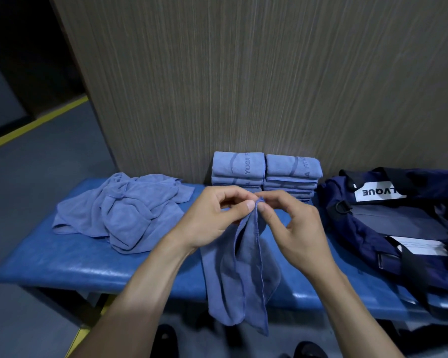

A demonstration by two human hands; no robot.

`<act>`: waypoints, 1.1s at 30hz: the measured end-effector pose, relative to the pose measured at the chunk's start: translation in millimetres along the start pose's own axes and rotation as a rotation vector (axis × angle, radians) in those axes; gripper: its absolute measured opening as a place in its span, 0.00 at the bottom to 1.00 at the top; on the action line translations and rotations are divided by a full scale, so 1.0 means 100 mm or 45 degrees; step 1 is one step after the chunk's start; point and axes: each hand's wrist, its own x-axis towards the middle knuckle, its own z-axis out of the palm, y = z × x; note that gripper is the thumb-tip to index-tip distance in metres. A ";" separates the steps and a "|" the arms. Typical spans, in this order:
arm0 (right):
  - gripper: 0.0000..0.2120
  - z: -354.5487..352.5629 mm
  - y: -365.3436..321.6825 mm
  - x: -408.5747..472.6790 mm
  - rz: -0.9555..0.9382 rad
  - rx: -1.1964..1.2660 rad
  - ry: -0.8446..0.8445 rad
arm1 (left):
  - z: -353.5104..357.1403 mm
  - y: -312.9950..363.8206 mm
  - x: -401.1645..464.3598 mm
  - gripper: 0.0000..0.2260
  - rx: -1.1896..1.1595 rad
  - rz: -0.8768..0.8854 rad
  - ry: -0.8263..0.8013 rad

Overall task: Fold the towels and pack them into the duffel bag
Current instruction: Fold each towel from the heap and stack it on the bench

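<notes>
A light blue towel hangs down in front of the bench, held up by its top edge. My left hand and my right hand both pinch that top edge close together, thumbs against fingertips. Two stacks of folded blue towels stand side by side against the wall behind my hands. A heap of unfolded blue towels lies on the left of the bench. The navy duffel bag sits on the right of the bench, with a white label on its side.
The blue padded bench runs left to right against a wood-grain wall panel. Grey floor with a yellow line lies to the left. Dark shoes show below the bench's front edge.
</notes>
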 end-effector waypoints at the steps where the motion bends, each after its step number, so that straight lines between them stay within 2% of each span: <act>1: 0.04 0.01 0.01 0.01 0.041 0.020 0.045 | 0.02 0.01 0.00 0.06 0.001 0.003 -0.022; 5: 0.02 0.02 0.02 0.06 0.101 0.112 0.259 | 0.10 -0.07 0.00 0.13 0.171 -0.008 -0.025; 9: 0.03 -0.01 -0.03 0.15 0.090 0.117 0.394 | 0.11 -0.18 -0.01 0.11 0.501 -0.043 -0.022; 11: 0.05 -0.04 -0.06 0.21 0.073 0.092 0.467 | 0.09 -0.19 -0.03 0.10 0.571 -0.057 0.029; 15: 0.02 -0.08 -0.13 0.30 0.022 0.047 0.505 | 0.08 -0.23 -0.03 0.04 0.501 -0.105 0.062; 19: 0.01 -0.08 -0.27 0.41 -0.106 -0.056 0.519 | 0.16 -0.21 -0.05 0.10 0.427 -0.115 -0.048; 22: 0.02 -0.13 -0.39 0.48 -0.180 -0.129 0.577 | 0.22 -0.23 -0.06 0.10 0.591 -0.143 -0.149; 28: 0.03 -0.33 -0.37 0.55 -0.110 -0.110 0.755 | -0.08 -0.39 -0.04 0.08 0.514 -0.136 0.000; 33: 0.04 -0.43 -0.27 0.56 0.029 -0.187 0.797 | -0.31 -0.53 -0.07 0.09 0.518 -0.147 0.119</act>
